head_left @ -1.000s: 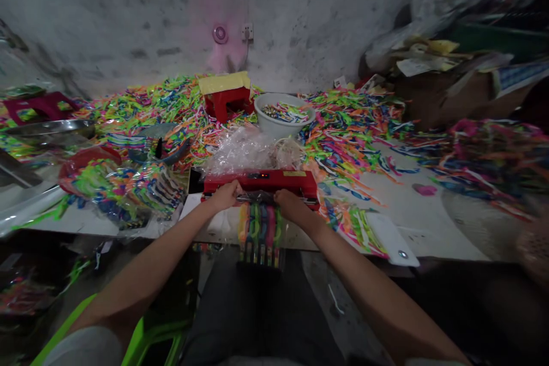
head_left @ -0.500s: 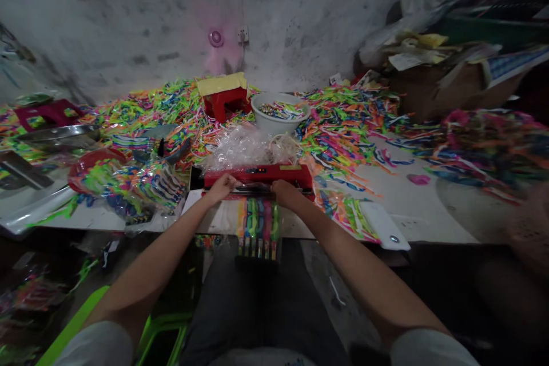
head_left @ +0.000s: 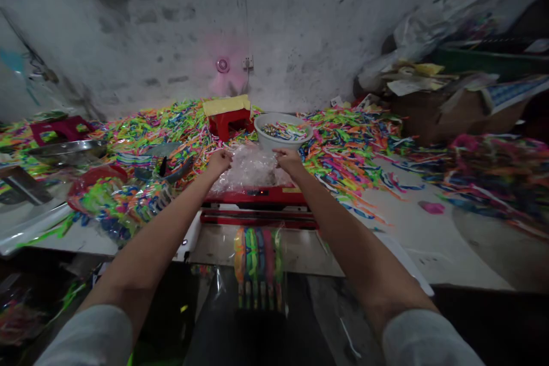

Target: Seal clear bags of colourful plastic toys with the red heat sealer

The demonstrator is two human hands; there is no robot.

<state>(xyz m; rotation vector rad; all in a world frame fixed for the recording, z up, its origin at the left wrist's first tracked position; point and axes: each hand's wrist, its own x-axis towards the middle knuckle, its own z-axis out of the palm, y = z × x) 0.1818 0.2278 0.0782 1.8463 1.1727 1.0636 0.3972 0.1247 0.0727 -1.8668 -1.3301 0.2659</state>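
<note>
A red heat sealer (head_left: 257,206) lies at the table's near edge, its jaw raised. A clear packet of coloured strips (head_left: 257,257) hangs from it over the table edge. Both arms reach past the sealer to a heap of clear plastic bags (head_left: 253,167). My left hand (head_left: 219,161) is closed on the heap's left side. My right hand (head_left: 286,159) pinches its right side, just below a white bowl (head_left: 282,131) of small coloured pieces.
Neon plastic strips (head_left: 343,148) cover the table. A small red stool (head_left: 229,117) with a yellow top stands behind the bags. Filled packets (head_left: 115,200) and a red dish lie at left. A metal tray (head_left: 64,151) and cardboard boxes (head_left: 454,103) sit at the sides.
Both hands left the sealer bar and moved away from me to the clear bags. The sealer jaw is now up, and the filled packet stays hanging from it.
</note>
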